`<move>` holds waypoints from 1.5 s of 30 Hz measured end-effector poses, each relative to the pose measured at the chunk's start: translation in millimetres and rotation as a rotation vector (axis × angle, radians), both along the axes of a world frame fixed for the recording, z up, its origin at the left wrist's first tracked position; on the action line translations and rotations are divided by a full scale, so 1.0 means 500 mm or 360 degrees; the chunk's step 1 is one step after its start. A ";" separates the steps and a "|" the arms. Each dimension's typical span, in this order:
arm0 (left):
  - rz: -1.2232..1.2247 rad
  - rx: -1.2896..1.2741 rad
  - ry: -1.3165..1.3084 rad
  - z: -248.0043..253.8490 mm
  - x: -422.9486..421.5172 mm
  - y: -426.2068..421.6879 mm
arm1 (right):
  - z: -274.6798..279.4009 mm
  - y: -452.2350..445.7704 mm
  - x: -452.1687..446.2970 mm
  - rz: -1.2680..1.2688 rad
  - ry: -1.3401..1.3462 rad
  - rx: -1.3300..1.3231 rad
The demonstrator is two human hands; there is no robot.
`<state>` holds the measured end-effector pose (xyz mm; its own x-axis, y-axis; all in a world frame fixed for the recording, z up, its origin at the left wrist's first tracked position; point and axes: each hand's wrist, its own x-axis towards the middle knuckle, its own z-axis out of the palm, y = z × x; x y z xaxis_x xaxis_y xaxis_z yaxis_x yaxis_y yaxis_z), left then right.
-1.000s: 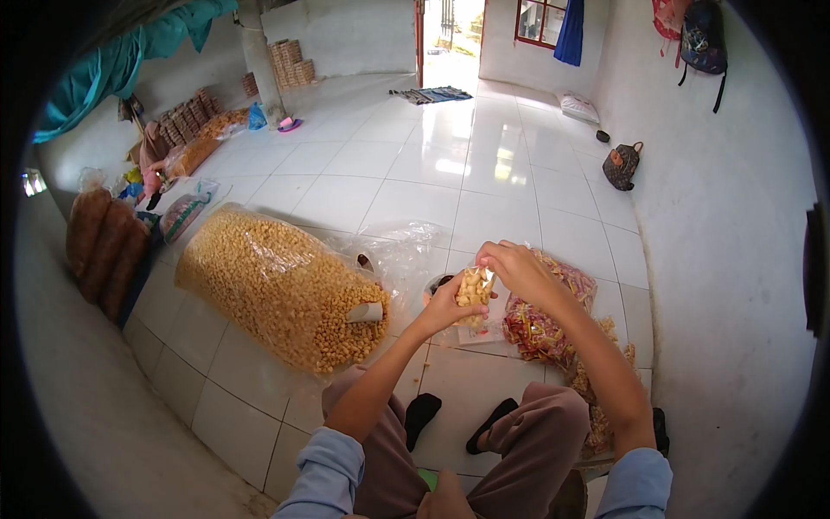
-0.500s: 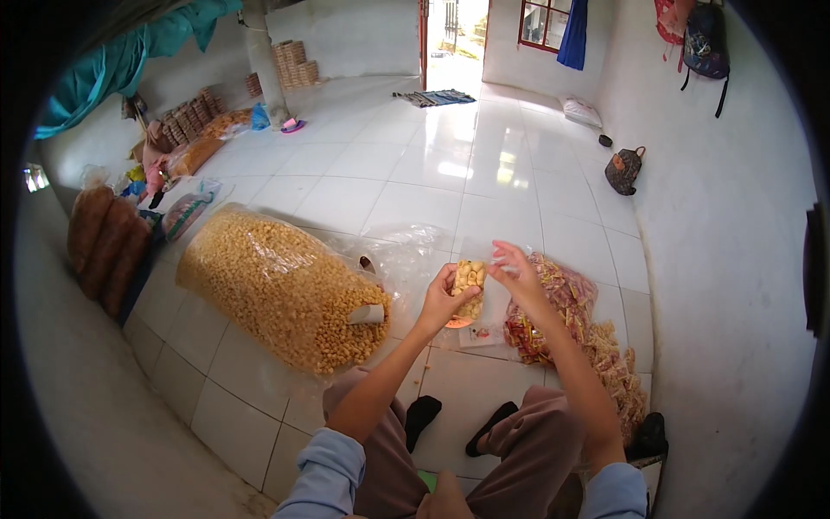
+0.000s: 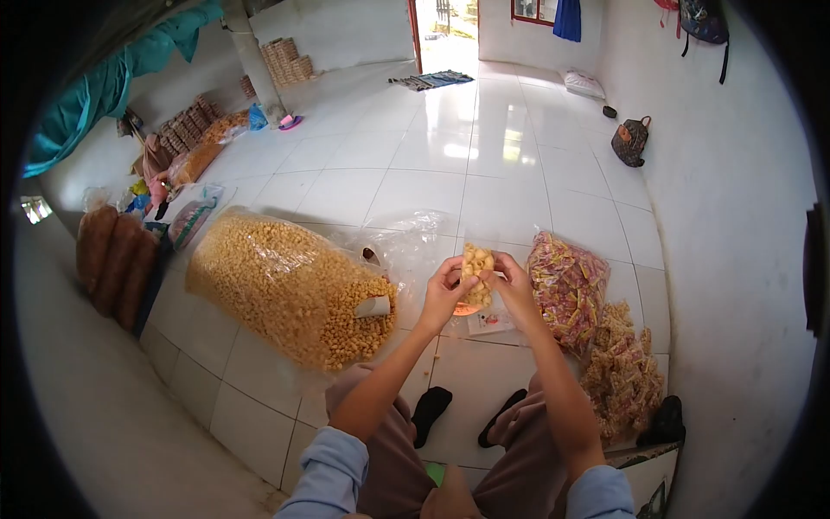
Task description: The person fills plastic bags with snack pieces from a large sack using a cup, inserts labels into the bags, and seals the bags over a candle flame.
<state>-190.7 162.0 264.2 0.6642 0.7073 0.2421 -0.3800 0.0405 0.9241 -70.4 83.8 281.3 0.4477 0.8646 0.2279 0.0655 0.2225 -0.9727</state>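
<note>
I see a clear packet of pale yellow puffs [image 3: 476, 268] just right of centre-frame. It stands roughly upright.

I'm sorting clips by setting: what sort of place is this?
Perhaps a room for packing snacks: a large bag of yellow pieces and a bag of colourful packets flank the filled packet being held.

The floor [image 3: 337, 195] is glossy white tile, meeting a pale wall [image 3: 735, 225] on the right. Daylight fills the open doorway [image 3: 447, 39] behind a patterned mat [image 3: 430, 80] and glints off the floor. A blue curtain [image 3: 567, 19] hangs by a red-framed window [image 3: 532, 12]; teal cloth [image 3: 121, 82] drapes at upper left, near a pale pillar [image 3: 255, 67].
</note>
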 end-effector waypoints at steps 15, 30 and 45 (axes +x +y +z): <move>0.0043 -0.0159 -0.0112 0.020 0.001 -0.004 | -0.005 -0.012 -0.014 0.0061 -0.0298 0.0032; 0.0226 -0.0219 -0.0248 0.043 0.020 -0.037 | 0.007 0.001 -0.031 -0.0166 -0.0134 0.0192; 0.0391 -0.0115 -0.0354 0.035 0.042 -0.038 | 0.042 -0.007 -0.031 -0.0164 0.0375 0.0356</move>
<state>-169.7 143.0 282.0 0.4084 0.8602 0.3055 -0.5787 -0.0149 0.8154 -85.9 80.5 302.5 0.5929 0.7525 0.2866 -0.1220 0.4358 -0.8918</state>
